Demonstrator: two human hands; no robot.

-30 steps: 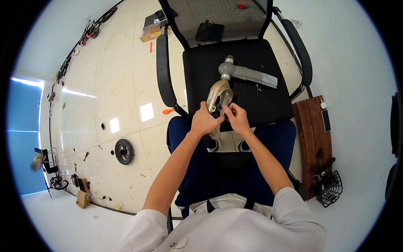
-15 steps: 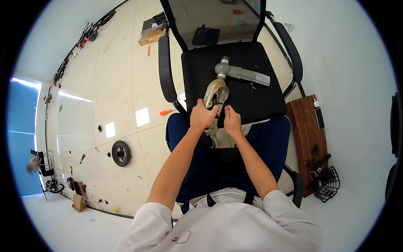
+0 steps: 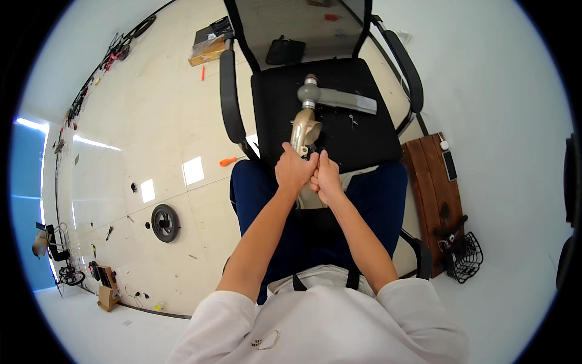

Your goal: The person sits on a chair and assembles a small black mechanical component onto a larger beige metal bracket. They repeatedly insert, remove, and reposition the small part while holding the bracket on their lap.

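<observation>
My left hand (image 3: 295, 168) is closed around the lower end of a gold-beige curved part (image 3: 301, 128). At its far end this part joins a grey round joint (image 3: 309, 93), from which a flat grey arm (image 3: 348, 100) reaches to the right. The whole piece lies on the black chair seat (image 3: 276, 121) in front of me. Close beside the left hand, my right hand (image 3: 328, 177) is closed, its fingers curled against the part's lower end. What the right fingers hold is hidden. A small metal piece (image 3: 353, 121) rests on the seat under the grey arm.
An orange-handled tool (image 3: 227, 162) and a black wheel (image 3: 165, 222) lie on the tiled floor to the left. A wooden bench (image 3: 427, 194) with a phone (image 3: 449, 165) stands at right, near a black wire basket (image 3: 467, 258). Chair armrests (image 3: 230, 97) flank the seat.
My right hand has turned and come in against my left hand. The gold-beige part has rolled, so its open side shows less. The whole view has shifted slightly.
</observation>
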